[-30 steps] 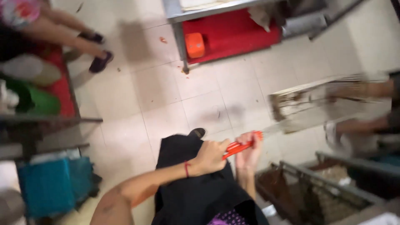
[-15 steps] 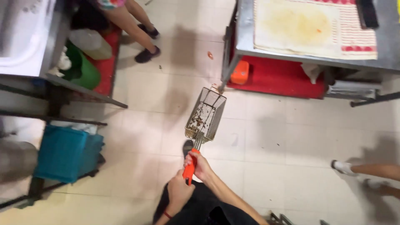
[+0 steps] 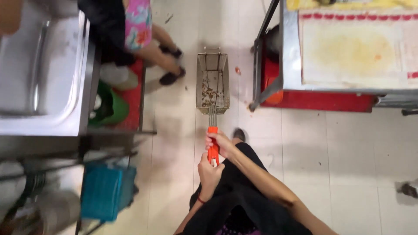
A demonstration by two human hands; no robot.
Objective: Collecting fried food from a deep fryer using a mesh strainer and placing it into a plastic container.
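Grip: both my hands are clenched round the orange handle (image 3: pixel 213 148) of the fry basket (image 3: pixel 212 82); neither palm is open.
Right hand: my right hand (image 3: pixel 222 143) wraps the handle nearer the basket, fingers curled over its top.
Left hand: my left hand (image 3: pixel 210 173) clasps the tail end of the handle, nearer my body, touching the right hand; a red band (image 3: pixel 201 200) circles that wrist.
Basket: a rectangular wire mesh basket, held out ahead of me above the tiled floor (image 3: pixel 339 156), roughly level, its long side running away from me.
Contents: dark brown crumbs and scraps lie scattered over the basket's mesh bottom, thickest in the half nearer the handle.
Right of the basket: a steel table (image 3: pixel 291 61) with a stained sheet of paper (image 3: pixel 352 52) on top, and a red crate (image 3: pixel 331 101) on the floor beneath it.
Left of the basket: another person's legs (image 3: pixel 159 52) and dark shoes, close to the basket's far left corner; further left a steel sink (image 3: pixel 43 74), with a green bucket (image 3: pixel 111 106) under it.
Left of the handle: a teal crate (image 3: pixel 104 191) on the floor, well apart from my hands.
Below the basket: my own foot (image 3: pixel 238 134) shows just beside the right hand.
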